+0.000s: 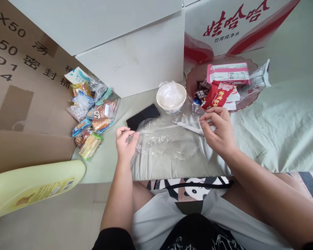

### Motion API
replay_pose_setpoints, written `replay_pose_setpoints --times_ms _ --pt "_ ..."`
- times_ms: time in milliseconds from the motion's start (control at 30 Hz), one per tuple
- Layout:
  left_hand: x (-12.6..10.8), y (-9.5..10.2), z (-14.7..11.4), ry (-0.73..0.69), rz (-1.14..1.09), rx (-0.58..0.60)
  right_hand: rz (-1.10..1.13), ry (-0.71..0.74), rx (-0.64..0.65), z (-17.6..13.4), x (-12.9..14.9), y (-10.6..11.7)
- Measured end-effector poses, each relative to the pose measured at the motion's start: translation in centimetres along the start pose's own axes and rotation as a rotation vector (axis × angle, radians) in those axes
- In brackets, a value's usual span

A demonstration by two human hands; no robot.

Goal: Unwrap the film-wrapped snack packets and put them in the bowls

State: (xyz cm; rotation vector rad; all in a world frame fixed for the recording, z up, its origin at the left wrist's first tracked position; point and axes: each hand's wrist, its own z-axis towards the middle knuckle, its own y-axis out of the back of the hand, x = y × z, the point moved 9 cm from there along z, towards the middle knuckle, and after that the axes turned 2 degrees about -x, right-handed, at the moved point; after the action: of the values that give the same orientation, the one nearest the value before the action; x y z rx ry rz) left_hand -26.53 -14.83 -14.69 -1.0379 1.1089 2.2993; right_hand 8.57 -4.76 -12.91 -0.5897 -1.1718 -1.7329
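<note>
A clear plastic sheet or bag (166, 144) is stretched between my two hands over the pale green cloth. My left hand (126, 140) pinches its left corner, close to the black phone (143, 116). At the other end, my right hand (217, 128) pinches the upper right edge, just in front of the snack bowl. Under the clear plastic and beside my right hand lies a long white tool (190, 127), partly covered, its kind not plain. Behind the plastic stands a white bowl (172, 109) with crumpled clear plastic (170, 95) in it.
A pink ribbed bowl (194, 76) holds several snack packets (216, 95) at the right. More wrapped snacks (103, 116) are piled at the left against a brown carton (13, 104). White boxes (146, 59) stand behind. A yellow-green bottle (41, 184) lies at the near left.
</note>
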Motion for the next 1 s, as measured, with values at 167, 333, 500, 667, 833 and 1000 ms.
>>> replay_pose_setpoints --times_ms 167,333,500,667,833,1000 --pt "0.6 -0.1 -0.1 0.123 -0.349 -0.012 0.006 0.067 -0.004 -0.2 0.9 0.3" --pt "0.5 -0.7 -0.2 0.282 -0.624 0.037 0.055 0.102 0.026 -0.4 1.8 0.4" --pt "0.3 -0.8 -0.2 0.377 -0.724 0.022 0.142 -0.039 0.280 -0.6 1.5 -1.2" --pt "0.5 -1.0 -0.4 0.475 -0.732 0.007 0.184 -0.112 0.345 -0.8 1.4 -1.7" --pt "0.6 -1.4 -0.7 0.554 -0.646 0.040 0.161 -0.097 0.305 -0.6 1.5 -1.5" --pt "1.0 -2.3 -1.4 0.657 -0.522 0.114 0.143 -0.085 0.303 -0.6 1.5 -1.6"
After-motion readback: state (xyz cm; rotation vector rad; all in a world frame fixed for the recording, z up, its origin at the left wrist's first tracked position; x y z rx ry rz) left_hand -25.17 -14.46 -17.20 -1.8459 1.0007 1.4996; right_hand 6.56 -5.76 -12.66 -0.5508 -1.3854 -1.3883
